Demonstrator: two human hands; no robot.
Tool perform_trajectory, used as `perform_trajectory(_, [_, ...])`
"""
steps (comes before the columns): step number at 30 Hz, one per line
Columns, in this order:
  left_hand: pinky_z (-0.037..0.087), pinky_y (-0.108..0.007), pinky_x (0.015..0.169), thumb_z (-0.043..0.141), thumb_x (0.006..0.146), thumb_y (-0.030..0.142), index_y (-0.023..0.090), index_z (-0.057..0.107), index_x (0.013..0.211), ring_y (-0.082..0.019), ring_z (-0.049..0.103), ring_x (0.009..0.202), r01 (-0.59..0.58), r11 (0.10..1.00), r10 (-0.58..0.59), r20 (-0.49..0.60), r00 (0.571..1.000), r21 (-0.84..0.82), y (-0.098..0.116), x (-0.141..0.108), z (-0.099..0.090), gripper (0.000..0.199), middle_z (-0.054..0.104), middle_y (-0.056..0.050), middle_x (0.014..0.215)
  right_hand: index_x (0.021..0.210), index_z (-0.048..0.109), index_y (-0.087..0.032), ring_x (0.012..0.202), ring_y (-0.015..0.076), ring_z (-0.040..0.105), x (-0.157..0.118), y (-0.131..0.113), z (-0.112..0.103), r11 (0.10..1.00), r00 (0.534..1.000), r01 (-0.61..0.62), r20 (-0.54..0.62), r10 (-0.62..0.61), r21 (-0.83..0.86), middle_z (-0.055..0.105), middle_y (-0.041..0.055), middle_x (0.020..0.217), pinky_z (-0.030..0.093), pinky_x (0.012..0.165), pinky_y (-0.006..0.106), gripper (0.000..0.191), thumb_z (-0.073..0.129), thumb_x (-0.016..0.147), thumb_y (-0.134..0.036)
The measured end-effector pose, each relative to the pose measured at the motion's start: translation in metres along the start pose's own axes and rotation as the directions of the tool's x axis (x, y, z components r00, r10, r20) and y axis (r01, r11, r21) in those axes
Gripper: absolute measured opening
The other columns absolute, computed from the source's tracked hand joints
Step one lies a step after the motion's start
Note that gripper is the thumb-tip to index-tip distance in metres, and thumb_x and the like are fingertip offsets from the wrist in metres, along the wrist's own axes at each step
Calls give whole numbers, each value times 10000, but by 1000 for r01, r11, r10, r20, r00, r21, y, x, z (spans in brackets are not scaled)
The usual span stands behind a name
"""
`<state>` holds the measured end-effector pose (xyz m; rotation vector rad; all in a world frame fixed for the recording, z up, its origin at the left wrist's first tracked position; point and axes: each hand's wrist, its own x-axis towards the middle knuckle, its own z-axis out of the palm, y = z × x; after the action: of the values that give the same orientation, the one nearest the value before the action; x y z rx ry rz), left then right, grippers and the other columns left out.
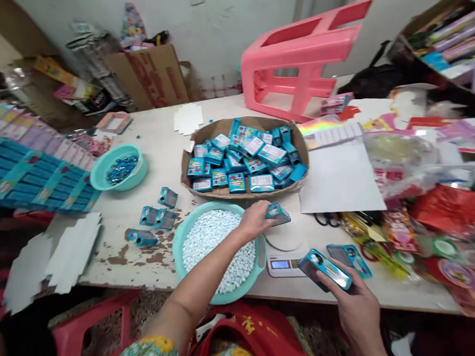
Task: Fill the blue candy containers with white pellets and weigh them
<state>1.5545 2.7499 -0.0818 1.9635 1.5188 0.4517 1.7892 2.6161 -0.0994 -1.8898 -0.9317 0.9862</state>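
My left hand (256, 218) reaches across the bowl and is closed on a small blue box (277, 213), above the round plate of a white scale (271, 266). In my right hand (358, 304) is a tilted blue box with a clear window (325, 269), held in front of the scale. Just behind that hand, another blue windowed box (355, 262) shows; whether the fingers touch it, I cannot tell. Under my left forearm stands a turquoise bowl (178, 255) full of small white sweets (212, 232).
A cardboard tray (246, 194) piled with blue boxes stands behind the bowl. Several windowed boxes (164, 219) lie left of it, near a smaller turquoise basin (141, 170). A pink stool (294, 53) lies at the back; scissors (327, 219) and plastic packets (399, 230) crowd the right.
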Motion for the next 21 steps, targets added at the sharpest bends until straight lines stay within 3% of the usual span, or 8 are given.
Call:
perform_trajectory(3, [458,-293,812,617,771,451,212,533,1156,-199,591,932,179,974,-215,-330,919,-136,-30,-59,-69,461,628,-52,1062,1050,666,-177,997,305,566,6,-3,16,1000,999,26,25,-26,-11,658,65,1006,411,923,444,619,786,548,-519])
perform_trajectory(5, [464,-314,804,627,754,451,214,503,1193,-210,598,908,423,898,-416,-536,734,-119,-64,-105,-120,514,630,-58,1048,1051,664,-172,966,297,578,14,-3,29,998,998,62,32,-62,-9,660,68,994,424,900,442,607,774,566,-522])
perform_trajectory(8, [467,-383,817,598,758,413,201,474,1183,-252,595,926,760,644,-536,-758,372,-82,-132,-168,-184,492,618,-86,1050,1055,658,-165,924,286,590,31,1,54,991,992,128,23,-127,-25,663,75,972,438,872,451,599,760,586,-524])
perform_trajectory(11, [470,-445,812,570,744,401,168,453,1065,-308,584,981,911,409,-587,-780,218,-53,-206,-215,-223,413,595,-105,1026,1049,648,-163,930,273,592,48,8,80,978,978,207,23,-207,-11,661,79,979,445,872,446,587,756,590,-512])
perform_trajectory(12, [481,-448,778,551,745,409,174,448,992,-319,596,955,937,346,-631,-752,190,-54,-229,-224,-230,356,596,-93,956,1038,646,-160,928,267,594,52,10,87,972,972,235,28,-235,1,660,79,975,449,874,441,576,754,591,-507])
perform_trajectory(16, [507,-379,643,504,708,481,220,385,764,-296,627,784,975,220,-787,-587,192,23,-299,-232,-223,293,490,-6,610,1024,629,-156,897,252,613,62,17,103,963,962,267,52,-268,28,663,88,971,472,866,440,536,743,616,-485])
perform_trajectory(20, [507,-388,554,477,639,521,244,418,706,-278,567,547,965,263,-847,-477,234,6,-320,-221,-198,292,326,34,405,1191,544,-174,1119,280,557,58,22,96,951,950,300,67,-305,73,597,138,1208,448,949,454,643,757,640,-428])
perform_trajectory(21, [504,-423,542,474,624,528,251,451,727,-298,550,517,938,346,-815,-498,296,-7,-320,-220,-194,296,304,34,380,1221,523,-182,1152,280,540,55,23,91,950,951,300,57,-305,84,574,144,1249,448,956,456,645,743,664,-422])
